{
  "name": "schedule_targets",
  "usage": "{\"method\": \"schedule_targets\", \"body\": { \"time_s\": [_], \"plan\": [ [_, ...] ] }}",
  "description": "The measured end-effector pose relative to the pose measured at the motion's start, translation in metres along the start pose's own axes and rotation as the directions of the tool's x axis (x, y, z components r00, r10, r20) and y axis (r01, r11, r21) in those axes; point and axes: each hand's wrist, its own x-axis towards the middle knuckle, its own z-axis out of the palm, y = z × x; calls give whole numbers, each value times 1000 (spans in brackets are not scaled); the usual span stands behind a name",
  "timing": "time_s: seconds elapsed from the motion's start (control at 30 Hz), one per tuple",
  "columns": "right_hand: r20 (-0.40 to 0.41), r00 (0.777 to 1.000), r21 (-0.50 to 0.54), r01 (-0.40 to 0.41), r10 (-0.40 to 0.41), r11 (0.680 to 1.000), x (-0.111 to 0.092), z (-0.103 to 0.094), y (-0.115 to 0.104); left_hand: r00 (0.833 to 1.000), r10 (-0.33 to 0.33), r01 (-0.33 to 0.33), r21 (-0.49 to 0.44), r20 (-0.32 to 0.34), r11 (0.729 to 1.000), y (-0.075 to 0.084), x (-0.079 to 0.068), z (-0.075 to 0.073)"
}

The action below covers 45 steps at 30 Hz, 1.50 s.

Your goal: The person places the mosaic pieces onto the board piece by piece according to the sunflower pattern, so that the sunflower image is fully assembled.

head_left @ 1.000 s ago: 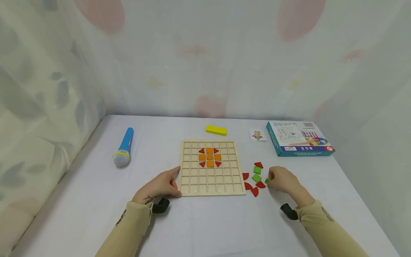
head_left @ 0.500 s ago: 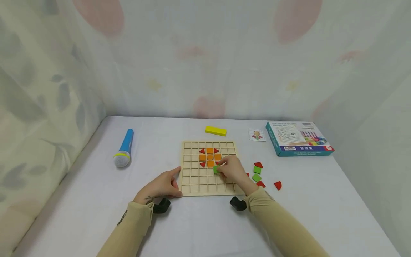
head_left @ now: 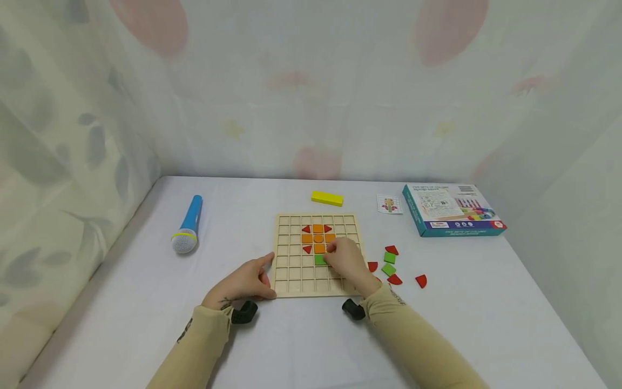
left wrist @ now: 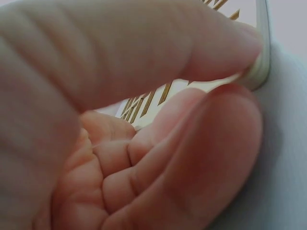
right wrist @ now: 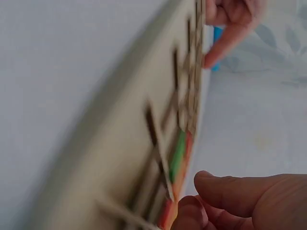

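A wooden grid board [head_left: 295, 274] lies on the white table. My left hand [head_left: 243, 282] holds its left edge near the front corner; in the left wrist view the thumb and a finger [left wrist: 225, 124] meet at that corner. Orange squares [head_left: 307, 238], an orange disc and small red triangles [head_left: 306, 229] sit in its cells. A green square [head_left: 319, 260] lies just below the lowest orange square. My right hand [head_left: 347, 260] is over the board, its fingertips at the green square's right side, covering the lower right triangle. No piece shows between its fingers.
Right of the board lie loose green squares [head_left: 389, 269] and several red quarter-circle pieces [head_left: 421, 281]. A yellow block [head_left: 327, 198] and a pattern card [head_left: 389, 204] are behind. A teal game box [head_left: 454, 210] lies at back right, a blue toy microphone [head_left: 188, 226] at left.
My right hand has moved left from the loose pieces to the board with a green square, which now lies in a cell. One red piece was shifted right. My left hand has stayed put.
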Motion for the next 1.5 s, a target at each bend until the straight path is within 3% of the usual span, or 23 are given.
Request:
{"method": "schedule_targets", "body": {
  "time_s": [0.13,0.27,0.4,0.53,0.77,1.0,1.13,1.3,1.37,1.5],
  "plan": [
    [-33,997,-118,-74,71,990,-2,-36,14,1000,-5,5,13,-2,1000,1,0,0],
    [-37,975,-275,-219,217,936,-2,-67,41,1000,-15,16,17,-6,1000,2,-1,-1],
    [-9,940,-384,-319,342,866,-2,-80,66,1000,-13,14,30,-9,999,0,-1,-2],
    [28,924,-386,-342,381,857,-1,-81,78,1000,-14,14,22,-13,1000,-2,-2,-3],
    [51,922,-257,-358,383,898,-1,-80,80,1000,8,-8,20,-9,1000,-2,-3,-2],
    [9,983,3,-182,182,983,-7,-69,56,1000,14,-14,31,-2,999,-1,-3,-2],
    [65,988,168,-146,137,975,-10,-45,32,1000,10,-10,33,-1,999,1,-3,-2],
    [185,974,330,-188,132,925,-14,-13,12,1000,10,-10,3,14,1000,2,-4,-2],
    [201,973,362,-178,110,915,-17,-3,8,1000,15,-15,-4,17,1000,2,-4,-2],
    [156,986,309,-104,58,945,-20,9,4,1000,20,-19,-4,16,1000,2,-4,-2]
  ]
}}
